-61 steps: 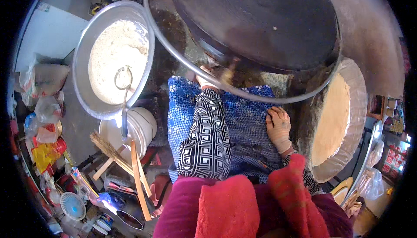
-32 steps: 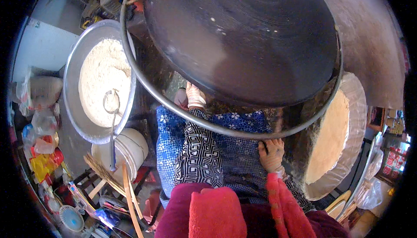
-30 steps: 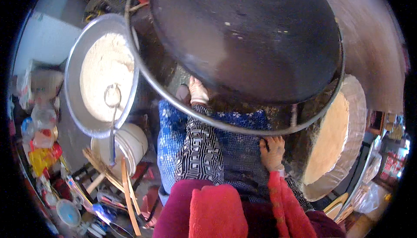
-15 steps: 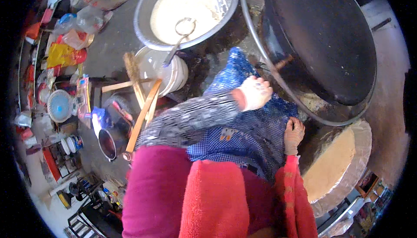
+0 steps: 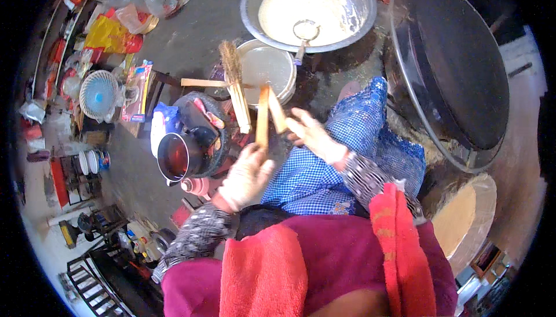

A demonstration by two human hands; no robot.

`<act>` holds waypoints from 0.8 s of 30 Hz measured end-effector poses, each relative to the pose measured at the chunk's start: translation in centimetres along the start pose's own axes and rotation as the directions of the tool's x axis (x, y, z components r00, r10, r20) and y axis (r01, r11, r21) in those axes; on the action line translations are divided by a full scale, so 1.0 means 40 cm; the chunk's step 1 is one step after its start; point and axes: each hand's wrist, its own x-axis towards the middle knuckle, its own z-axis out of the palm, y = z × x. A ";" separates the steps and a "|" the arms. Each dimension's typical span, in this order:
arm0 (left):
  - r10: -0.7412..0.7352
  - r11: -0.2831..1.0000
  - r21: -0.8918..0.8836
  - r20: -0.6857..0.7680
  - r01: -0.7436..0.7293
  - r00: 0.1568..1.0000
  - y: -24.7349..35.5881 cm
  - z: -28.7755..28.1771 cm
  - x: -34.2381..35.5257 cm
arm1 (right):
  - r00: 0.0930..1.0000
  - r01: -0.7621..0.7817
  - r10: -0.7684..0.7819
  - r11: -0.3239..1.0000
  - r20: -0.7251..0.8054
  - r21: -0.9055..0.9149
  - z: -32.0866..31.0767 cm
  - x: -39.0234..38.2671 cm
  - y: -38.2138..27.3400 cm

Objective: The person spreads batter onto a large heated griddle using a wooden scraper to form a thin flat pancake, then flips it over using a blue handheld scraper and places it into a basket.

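Observation:
My left hand (image 5: pixel 249 175) is closed around the lower end of a flat wooden slat (image 5: pixel 263 117), its thumb standing out to the side. The slat's upper end overlaps the rim of a white bucket (image 5: pixel 292 88). My right hand (image 5: pixel 313 136) is open, fingers spread, just beside a second, paler wooden slat (image 5: pixel 277 111); whether they touch I cannot tell. A short straw brush (image 5: pixel 231 65) with a pale handle leans at the bucket's left side. Behind the bucket, a wide metal basin (image 5: pixel 250 19) holds pale batter, with a ring-shaped ladle (image 5: pixel 305 32) across its rim.
A big round black griddle (image 5: pixel 457 68) stands at the right, above a tray of tan powder (image 5: pixel 457 221). At left are a pot of dark red liquid (image 5: pixel 176 158), a pink thermos (image 5: pixel 197 185) and a white basket (image 5: pixel 98 96). A blue checked apron (image 5: pixel 313 181) covers my lap.
My left hand has moved from the apron over my knee leftward to the slat. My right hand has come from beside the tray toward the bucket. The view has shifted left.

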 end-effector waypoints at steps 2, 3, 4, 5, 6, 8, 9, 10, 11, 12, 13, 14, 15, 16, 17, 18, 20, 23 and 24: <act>0.165 0.985 0.071 -0.141 -0.156 0.976 0.024 0.078 0.012 | 0.987 -0.099 0.093 0.994 0.132 0.041 0.023 0.077 0.050; 0.246 0.969 0.072 -0.167 -0.237 0.955 0.039 0.087 0.039 | 0.989 -0.023 0.020 1.000 0.145 0.020 0.007 0.117 0.089; 0.276 0.960 0.090 -0.161 -0.265 0.947 0.048 0.078 0.048 | 0.996 0.021 -0.009 0.990 0.090 -0.137 -0.007 0.109 0.083; 0.263 0.965 0.038 -0.153 -0.260 0.953 0.028 0.084 0.038 | 0.998 0.044 -0.029 0.953 0.055 -0.300 0.005 0.094 0.061; 0.256 0.965 -0.014 -0.144 -0.260 0.956 0.005 0.093 0.031 | 0.999 0.024 -0.017 0.986 0.042 -0.167 -0.001 0.051 0.035; 0.307 0.947 -0.036 -0.179 -0.318 0.935 -0.013 0.092 0.040 | 0.999 0.038 -0.041 0.989 -0.019 -0.145 -0.043 -0.045 -0.057; 0.300 0.948 -0.071 -0.134 -0.311 0.945 -0.019 0.081 0.043 | 0.997 0.052 -0.065 0.967 -0.042 -0.251 -0.073 -0.095 -0.103; 0.291 0.948 -0.106 -0.089 -0.300 0.952 -0.031 0.067 0.045 | 0.994 0.046 -0.071 0.955 -0.077 -0.292 -0.099 -0.161 -0.150; 0.291 0.946 -0.139 -0.038 -0.294 0.956 -0.038 0.047 0.052 | 0.990 0.038 -0.081 0.944 -0.119 -0.326 -0.129 -0.235 -0.190; 0.173 0.970 -0.193 0.133 -0.146 0.976 -0.037 0.007 0.071 | 0.983 0.065 -0.116 0.946 -0.145 -0.317 -0.164 -0.305 -0.220; 0.028 0.923 -0.383 0.141 0.029 0.990 -0.047 -0.004 0.081 | 0.974 0.094 -0.152 0.947 -0.168 -0.307 -0.199 -0.370 -0.235; -0.040 0.894 -0.440 0.109 0.084 0.993 -0.083 0.008 0.092 | 0.958 0.062 -0.134 0.959 -0.252 -0.277 -0.229 -0.436 -0.238; -0.109 0.861 -0.491 0.080 0.134 0.991 -0.115 0.015 0.106 | 0.936 0.037 -0.117 0.970 -0.333 -0.239 -0.258 -0.502 -0.228; -0.215 0.824 -0.516 0.100 0.235 0.972 -0.133 0.009 0.135 | 0.918 0.018 -0.081 0.987 -0.389 -0.162 -0.282 -0.560 -0.206; -0.321 0.777 -0.534 0.120 0.334 0.939 -0.147 0.001 0.168 | 0.899 0.008 -0.042 0.997 -0.435 -0.081 -0.308 -0.613 -0.176; -0.395 0.740 -0.509 0.198 0.438 0.897 -0.158 -0.013 0.211 | 0.888 0.057 -0.014 0.995 -0.460 0.080 -0.334 -0.653 -0.128; -0.397 0.518 -0.709 0.296 0.478 0.869 -0.211 0.019 0.288 | 0.940 0.039 0.039 0.975 -0.340 0.221 -0.461 -0.718 0.056; -0.270 0.186 -0.797 0.521 0.575 0.810 -0.205 0.048 0.464 | 0.920 -0.221 0.246 0.969 -0.306 0.114 -0.275 -0.585 -0.085; -0.199 0.016 -0.841 0.527 0.540 0.826 -0.199 0.084 0.533 | 0.947 -0.253 0.267 0.962 -0.179 0.098 -0.280 -0.515 -0.090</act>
